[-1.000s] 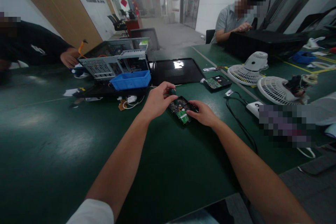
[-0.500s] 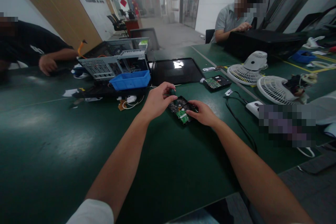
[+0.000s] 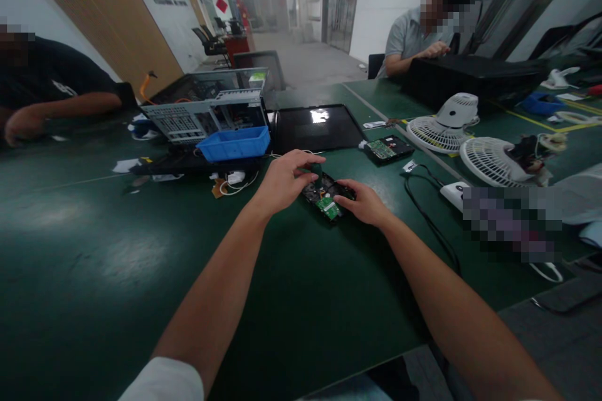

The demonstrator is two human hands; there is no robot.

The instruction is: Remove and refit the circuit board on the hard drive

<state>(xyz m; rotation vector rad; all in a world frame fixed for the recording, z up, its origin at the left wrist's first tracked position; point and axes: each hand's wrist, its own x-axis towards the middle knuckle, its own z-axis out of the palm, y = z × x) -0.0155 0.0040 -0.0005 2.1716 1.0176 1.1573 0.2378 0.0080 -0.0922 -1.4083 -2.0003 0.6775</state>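
Note:
My left hand (image 3: 286, 180) pinches the dark green handle of a small screwdriver (image 3: 316, 169), which stands upright over an opened black electronic device (image 3: 308, 193). The screwdriver's tip is too small to make out. A green circuit board (image 3: 328, 205) shows in the near part of the device, with small metal parts beyond it. My right hand (image 3: 362, 202) grips the device's right edge between thumb and fingers, and part of that edge is hidden under them. The device lies on the green table (image 3: 301, 288).
Beyond my left hand stand a blue bin (image 3: 235, 143) and an opened computer case (image 3: 179, 119). A flat black panel (image 3: 320, 128) lies behind the device. To the right are another circuit-board device (image 3: 389, 148), fan parts (image 3: 439, 133) and a black cable (image 3: 430, 219). Two people sit across the table.
My left hand and the screwdriver handle have shifted slightly right and nearer over the device. My right hand stays on the edge. The person at left has drawn a hand further left.

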